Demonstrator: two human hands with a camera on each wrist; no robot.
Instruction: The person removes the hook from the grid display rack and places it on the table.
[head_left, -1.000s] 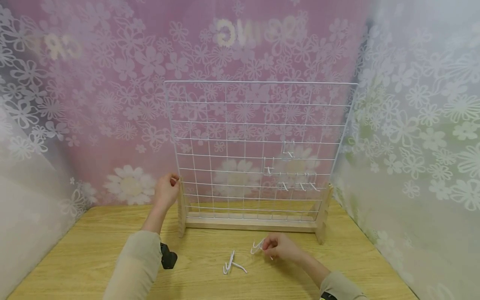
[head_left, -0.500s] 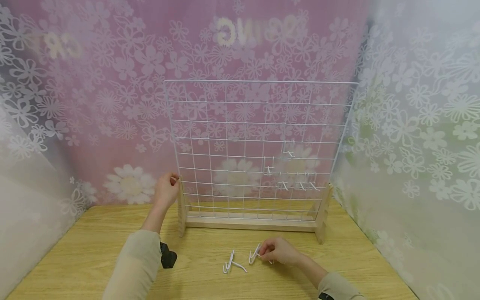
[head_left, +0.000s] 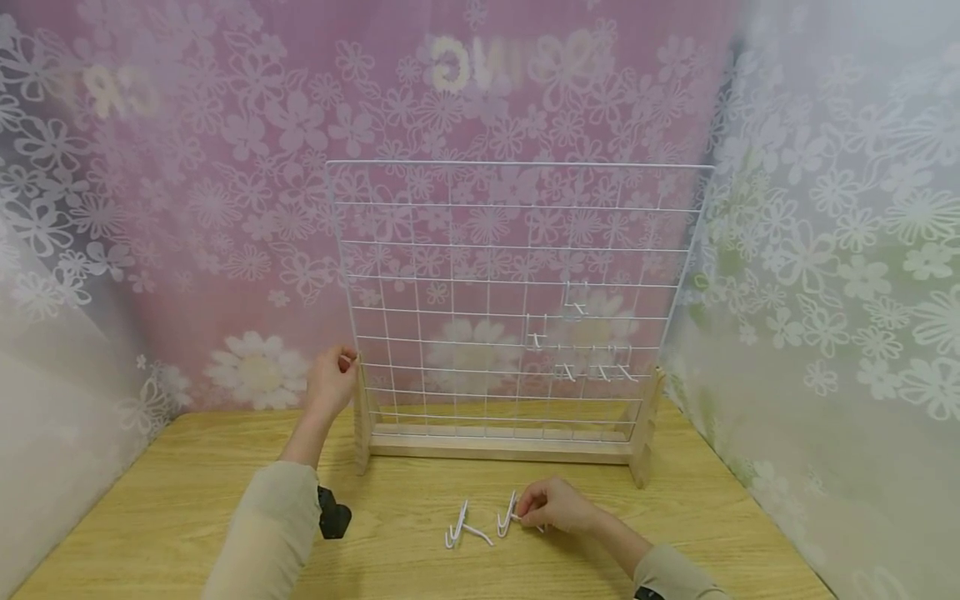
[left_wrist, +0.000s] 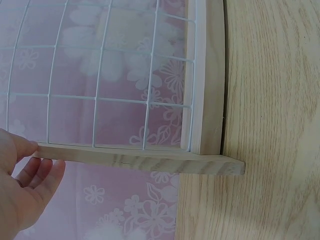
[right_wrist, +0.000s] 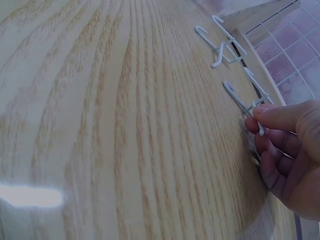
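In the head view my left hand (head_left: pixel 331 382) is at the top of the wooden stand's left upright (head_left: pixel 362 417). The left wrist view has its thumb and fingertips pinching the end of that upright (left_wrist: pixel 130 159). My right hand (head_left: pixel 558 505), low over the table, pinches a white wire hook (head_left: pixel 506 514) by its prong between thumb and fingers. That hook (right_wrist: pixel 237 96) points its two curled ends away from the hand. Just left of it, a second white wire hook (head_left: pixel 465 527) lies on the table. The white wire grid panel (head_left: pixel 489 287) stands upright in the stand.
Several white hooks hang on the grid's right half, among them one high hook (head_left: pixel 577 302) and one lower hook (head_left: pixel 537 333). The stand's wooden base bar (head_left: pixel 495 450) crosses the wood-grain table (head_left: pixel 187 517) behind the hooks. A flowered pink curtain (head_left: pixel 225 208) closes off the back.
My right hand has shifted slightly left and toward me, turning its hook to lie nearly parallel with the one on the table. The left hand stays at the upright.
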